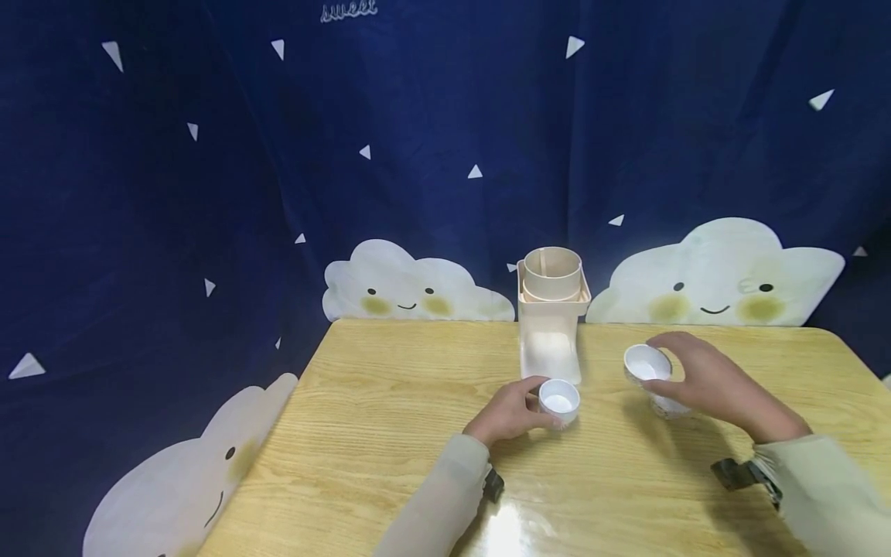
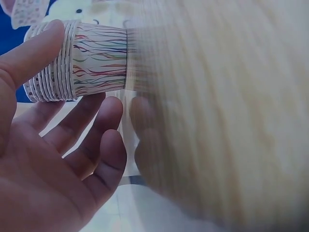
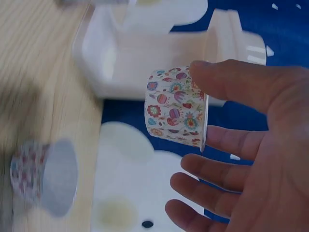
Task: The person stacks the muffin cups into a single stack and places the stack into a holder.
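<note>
My left hand (image 1: pixel 508 410) grips a stack of nested paper baking cups (image 2: pixel 99 60) between thumb and fingers. The stack stands upright on the wooden table, and its lowest cup carries colourful wavy lines. On the right, my right hand (image 1: pixel 720 387) pinches a single paper cup (image 3: pixel 175 107) by its rim; flowers and other small motifs cover its side. This cup is raised off the table, mouth up. Below it, partly hidden by the hand, another patterned paper cup (image 1: pixel 668 408) stands on the tabletop, mouth up.
A cream plastic holder (image 1: pixel 550 333) with a round upper cylinder and a tray-like front stands at the table's back edge, beyond the left hand. Behind the table (image 1: pixel 390 402) hangs a dark blue curtain (image 1: pixel 431 100) with white triangles and smiling clouds.
</note>
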`<state>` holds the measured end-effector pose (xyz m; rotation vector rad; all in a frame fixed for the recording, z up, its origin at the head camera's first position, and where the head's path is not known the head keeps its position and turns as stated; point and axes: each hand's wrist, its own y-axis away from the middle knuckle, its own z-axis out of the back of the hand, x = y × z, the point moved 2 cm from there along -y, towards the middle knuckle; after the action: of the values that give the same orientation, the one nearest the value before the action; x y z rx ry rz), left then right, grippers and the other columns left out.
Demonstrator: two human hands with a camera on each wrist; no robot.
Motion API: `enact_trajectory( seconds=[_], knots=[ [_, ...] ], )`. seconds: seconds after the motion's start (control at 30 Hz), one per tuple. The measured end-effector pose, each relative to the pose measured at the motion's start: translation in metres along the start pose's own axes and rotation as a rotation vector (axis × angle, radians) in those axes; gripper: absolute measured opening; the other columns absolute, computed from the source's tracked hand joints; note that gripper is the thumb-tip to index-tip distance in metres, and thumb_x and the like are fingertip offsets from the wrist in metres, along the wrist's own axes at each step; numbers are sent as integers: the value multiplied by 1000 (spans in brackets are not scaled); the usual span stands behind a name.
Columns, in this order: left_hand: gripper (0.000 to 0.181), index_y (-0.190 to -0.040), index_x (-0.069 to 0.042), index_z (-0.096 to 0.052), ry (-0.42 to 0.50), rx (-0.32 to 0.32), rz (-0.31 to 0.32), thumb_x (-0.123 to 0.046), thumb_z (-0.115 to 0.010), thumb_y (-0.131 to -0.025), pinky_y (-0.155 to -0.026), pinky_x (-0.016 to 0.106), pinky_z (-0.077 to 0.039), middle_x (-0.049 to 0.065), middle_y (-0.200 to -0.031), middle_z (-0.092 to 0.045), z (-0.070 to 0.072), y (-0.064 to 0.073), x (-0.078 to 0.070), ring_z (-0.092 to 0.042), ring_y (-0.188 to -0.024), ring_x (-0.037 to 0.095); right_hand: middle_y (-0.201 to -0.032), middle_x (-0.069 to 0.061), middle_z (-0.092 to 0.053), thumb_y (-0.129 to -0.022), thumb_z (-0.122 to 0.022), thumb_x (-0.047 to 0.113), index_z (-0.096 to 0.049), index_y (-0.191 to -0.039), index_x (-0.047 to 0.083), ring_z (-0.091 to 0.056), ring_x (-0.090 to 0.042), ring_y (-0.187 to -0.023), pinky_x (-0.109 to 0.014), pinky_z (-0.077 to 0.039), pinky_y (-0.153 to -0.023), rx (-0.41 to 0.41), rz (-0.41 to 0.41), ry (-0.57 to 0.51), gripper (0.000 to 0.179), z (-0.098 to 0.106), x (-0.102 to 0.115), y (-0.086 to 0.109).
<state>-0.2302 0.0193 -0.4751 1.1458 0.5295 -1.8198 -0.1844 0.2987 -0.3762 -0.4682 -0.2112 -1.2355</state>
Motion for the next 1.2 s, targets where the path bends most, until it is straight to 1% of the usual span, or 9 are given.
enact_trajectory(
  seconds=[0.27,0.4,0.53,0.67,0.83,0.93,1.1,1.2],
  knots=[
    [58,-126,-32,-63,-4,-6,-12,-24,-87,-74,-69,22,-52,-8,-108,-69,2,0,-2,-64,-93,5,-127,-30,-60,-80,-81,26,-56,-127,-7,-54,-48,-120,-62,-43,-98,43,9,-51,62,-8,30,-8],
    [58,-127,-31,-63,0,-7,-16,-24,-87,-75,-70,22,-51,-8,-108,-69,4,-1,-4,-64,-93,6,-124,-27,-62,-79,-82,27,-58,-125,-5,-56,-45,-119,-61,-44,-98,36,45,-69,60,-12,41,-14],
    [58,-127,-31,-63,0,-9,-14,-24,-87,-75,-72,21,-50,-9,-109,-69,4,-1,-3,-64,-94,6,-124,-25,-63,-79,-82,28,-59,-124,-4,-57,-44,-119,-61,-44,-99,42,56,-85,59,-16,49,-18],
    [57,-127,-32,-63,8,-2,-17,-23,-86,-76,-71,21,-50,-9,-109,-69,3,-1,-2,-65,-93,5,-124,-23,-64,-79,-82,29,-60,-124,-3,-57,-43,-119,-60,-45,-99,43,71,-94,59,-20,55,-20],
    [56,-125,-32,-64,32,10,-13,-22,-86,-75,-64,22,-51,-10,-105,-68,1,0,-1,-63,-89,4,-121,-20,-66,-79,-83,29,-61,-122,-2,-60,-40,-116,-58,-47,-98,39,101,-107,58,-30,59,-21],
    [56,-125,-32,-64,30,6,-14,-21,-86,-75,-63,23,-52,-10,-104,-67,0,1,0,-63,-87,4,-121,-21,-66,-79,-83,28,-61,-122,-3,-60,-40,-116,-58,-47,-98,49,104,-115,58,-36,61,-23],
    [58,-128,-33,-62,6,5,-12,-23,-86,-76,-70,22,-51,-9,-110,-68,0,2,1,-65,-95,7,-123,-22,-65,-79,-83,27,-60,-124,-4,-60,-41,-117,-59,-47,-98,69,90,-121,59,-46,64,-26],
    [60,-130,-35,-61,-1,4,-11,-25,-86,-76,-73,22,-52,-8,-114,-69,0,2,1,-67,-101,10,-121,-21,-66,-79,-82,26,-61,-123,-3,-61,-40,-115,-58,-48,-97,70,94,-120,58,-49,66,-27]
  ],
)
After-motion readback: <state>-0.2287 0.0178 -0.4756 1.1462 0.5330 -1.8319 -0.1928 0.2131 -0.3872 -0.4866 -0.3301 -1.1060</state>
